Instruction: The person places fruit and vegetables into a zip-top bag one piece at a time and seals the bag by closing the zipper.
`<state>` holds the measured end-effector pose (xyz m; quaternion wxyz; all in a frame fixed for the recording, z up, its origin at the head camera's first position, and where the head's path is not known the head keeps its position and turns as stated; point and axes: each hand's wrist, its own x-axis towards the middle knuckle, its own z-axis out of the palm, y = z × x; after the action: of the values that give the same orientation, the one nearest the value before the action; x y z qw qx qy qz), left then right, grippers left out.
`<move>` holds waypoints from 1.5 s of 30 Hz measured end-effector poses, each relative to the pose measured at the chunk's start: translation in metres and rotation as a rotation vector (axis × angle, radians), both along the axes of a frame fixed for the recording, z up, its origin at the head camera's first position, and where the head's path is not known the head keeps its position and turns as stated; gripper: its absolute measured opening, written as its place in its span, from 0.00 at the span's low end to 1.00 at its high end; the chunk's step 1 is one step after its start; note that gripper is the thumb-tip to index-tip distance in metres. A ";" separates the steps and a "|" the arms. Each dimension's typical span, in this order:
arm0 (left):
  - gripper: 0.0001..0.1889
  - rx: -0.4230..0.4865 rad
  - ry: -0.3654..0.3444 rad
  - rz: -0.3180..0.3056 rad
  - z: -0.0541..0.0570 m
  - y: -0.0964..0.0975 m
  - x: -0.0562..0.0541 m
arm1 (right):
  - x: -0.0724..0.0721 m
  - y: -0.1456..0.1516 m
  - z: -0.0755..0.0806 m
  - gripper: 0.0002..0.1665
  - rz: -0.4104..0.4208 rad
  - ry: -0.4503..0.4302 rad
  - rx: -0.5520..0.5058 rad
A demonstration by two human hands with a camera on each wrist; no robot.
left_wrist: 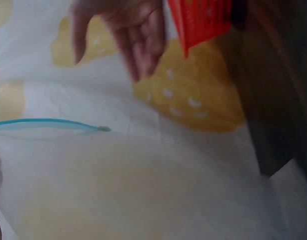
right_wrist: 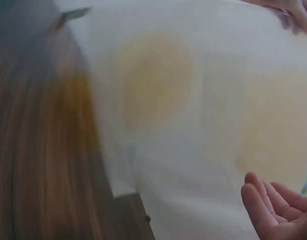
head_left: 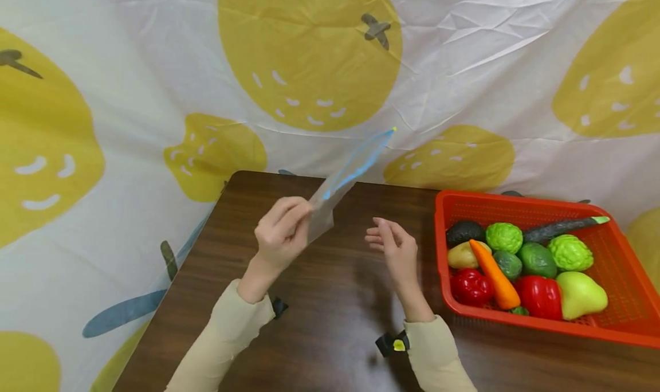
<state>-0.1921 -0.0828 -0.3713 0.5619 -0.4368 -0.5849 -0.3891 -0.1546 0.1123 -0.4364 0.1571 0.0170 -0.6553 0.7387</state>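
Observation:
A frosted, see-through zip bag point(head_left: 321, 220) with a blue zip strip point(head_left: 361, 165) is held up over the table, tilted toward the upper right. My left hand point(head_left: 281, 228) pinches it along one side, thumb against curled fingers. In the left wrist view the flat bag point(left_wrist: 143, 185) fills the lower part. My right hand point(head_left: 397, 249) hovers to the right of the bag, apart from it, with loosely bent fingers and nothing in them. The right wrist view shows this hand point(right_wrist: 281, 212) in front of the broad face of the bag point(right_wrist: 193, 115).
On the right of the dark wooden table point(head_left: 319, 334) stands a red plastic basket point(head_left: 442, 260). It holds a carrot point(head_left: 495, 274), red peppers point(head_left: 538, 297), a green pear point(head_left: 582, 294), a potato point(head_left: 462, 256) and several other green vegetables. A fruit-print cloth point(head_left: 170, 82) hangs behind the table.

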 end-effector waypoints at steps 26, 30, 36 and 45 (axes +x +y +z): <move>0.07 -0.443 -0.383 -0.135 -0.147 0.035 0.096 | 0.037 0.045 -0.034 0.16 -0.004 -0.397 -0.158; 0.12 -0.520 -0.539 -0.208 -0.153 0.036 0.105 | 0.048 0.050 -0.036 0.16 -0.007 -0.412 -0.052; 0.23 -0.663 -0.932 -0.290 -0.139 0.040 0.106 | 0.072 0.044 -0.047 0.15 0.014 -0.429 0.098; 0.10 -0.672 -0.993 -0.024 -0.126 0.068 0.106 | 0.090 0.020 -0.052 0.04 0.021 -0.402 0.246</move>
<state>-0.0863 -0.0150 -0.4969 0.0482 -0.3632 -0.8634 -0.3469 -0.0642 0.1321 -0.4888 0.0123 -0.1044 -0.7584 0.6432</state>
